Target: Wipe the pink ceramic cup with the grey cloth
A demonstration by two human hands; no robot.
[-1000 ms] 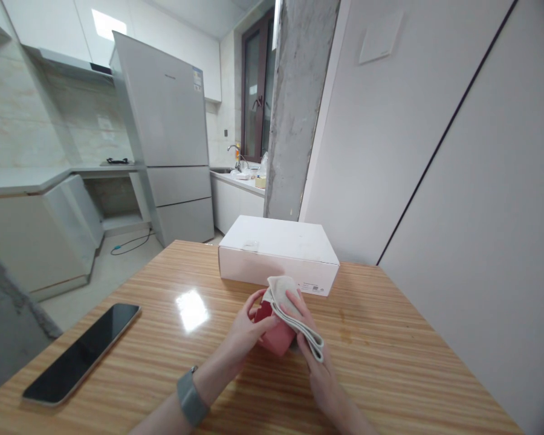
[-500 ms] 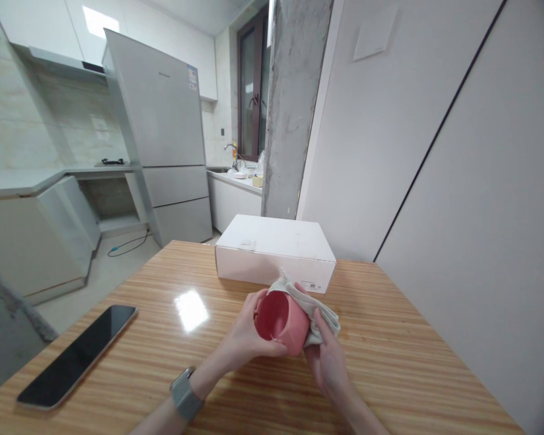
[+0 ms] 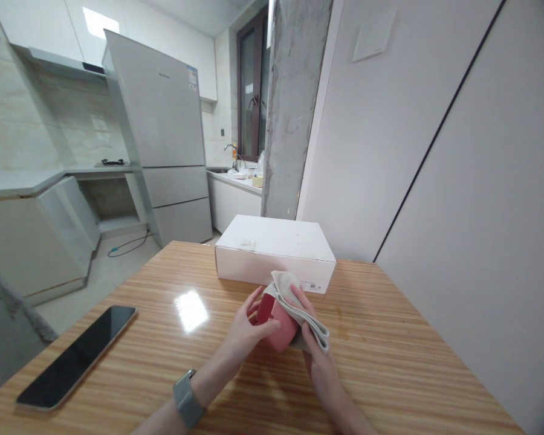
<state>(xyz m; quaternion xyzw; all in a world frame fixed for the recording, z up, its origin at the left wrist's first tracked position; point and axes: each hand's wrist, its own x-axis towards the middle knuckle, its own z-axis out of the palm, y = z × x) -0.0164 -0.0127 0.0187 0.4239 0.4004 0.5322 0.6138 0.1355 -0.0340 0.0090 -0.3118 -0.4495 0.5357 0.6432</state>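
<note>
A pink cup [image 3: 281, 329] is tilted above the wooden table, its mouth turned toward the left. My left hand [image 3: 247, 329] grips it at the rim, thumb on the near side and fingers round the far side. A folded pale grey cloth [image 3: 301, 308] lies over the cup's right and upper side. My right hand [image 3: 315, 344] is closed on this cloth, pressing it against the cup, with fingers on top and thumb in front. The cloth hides the cup's base and far side.
Behind the hands a white box [image 3: 272, 241] lies on the wooden table [image 3: 381, 362]. A black phone [image 3: 79, 356] rests at the left edge. A grey wall stands on the right; a fridge [image 3: 163, 109] is farther back.
The cup has turned in my left hand, so less of its inside shows. My right hand and the cloth have shifted left and farther over the cup's top.
</note>
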